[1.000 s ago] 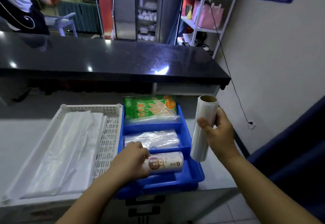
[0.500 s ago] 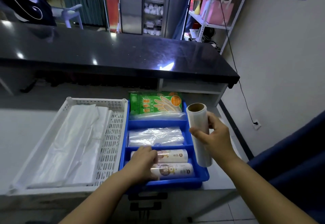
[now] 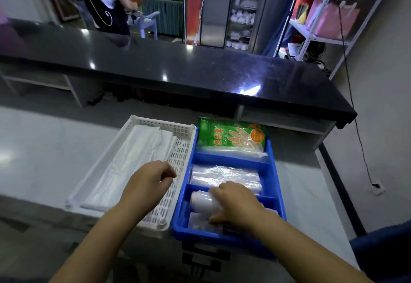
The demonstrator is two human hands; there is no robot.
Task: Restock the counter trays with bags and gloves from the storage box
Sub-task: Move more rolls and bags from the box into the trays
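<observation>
I'm getting a dim, bluish frame. White glare spots sit on the glossy black countertop [image 3: 178, 67], strongest right of centre. The right hand [image 3: 235, 202] and the clear film roll [image 3: 201, 201] it grips look motion-smeared (faintly), and straight lines bow near the edges.

Blue tray [image 3: 272, 164], 6 o'clock: glossy plastic. White perforated tray [image 3: 178, 162], 8 o'clock: matt plastic. Glove packet [image 3: 231, 136], 12 o'clock end: shiny printed film. Cling film roll [image 3: 202, 201] in my right hand [image 3: 235, 202]: smooth, translucent. Black countertop [image 3: 178, 67]: polished, mirror-glossy.
</observation>
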